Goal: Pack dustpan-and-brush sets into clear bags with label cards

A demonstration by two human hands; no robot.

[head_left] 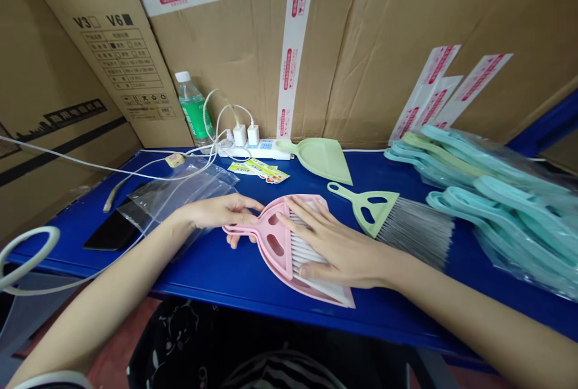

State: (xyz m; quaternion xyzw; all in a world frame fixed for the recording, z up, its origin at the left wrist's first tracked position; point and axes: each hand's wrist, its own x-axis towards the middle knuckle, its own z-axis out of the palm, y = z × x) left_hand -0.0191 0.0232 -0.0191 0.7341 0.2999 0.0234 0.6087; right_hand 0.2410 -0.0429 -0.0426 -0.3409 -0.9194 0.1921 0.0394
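A pink dustpan (266,259) lies on the blue table with a pink hand brush (284,238) nested on top of it, its bristles pale. My left hand (228,214) is closed around their stacked handles, thumb above and fingertips below. Across the bristles rests my right hand (332,244), flat with its fingers stretched out. Just beyond my right forearm is a light green hand brush (372,208) with grey bristles. Farther back, a light green dustpan (318,157) sits against the cardboard.
Several bagged turquoise brush-and-dustpan sets (510,208) are piled at the right. At the left lie a clear plastic bag (158,190) and a black flat object (112,229). A power strip (266,149) with chargers, loose cables, a bottle (194,112) and colourful labels (259,169) stand along the back.
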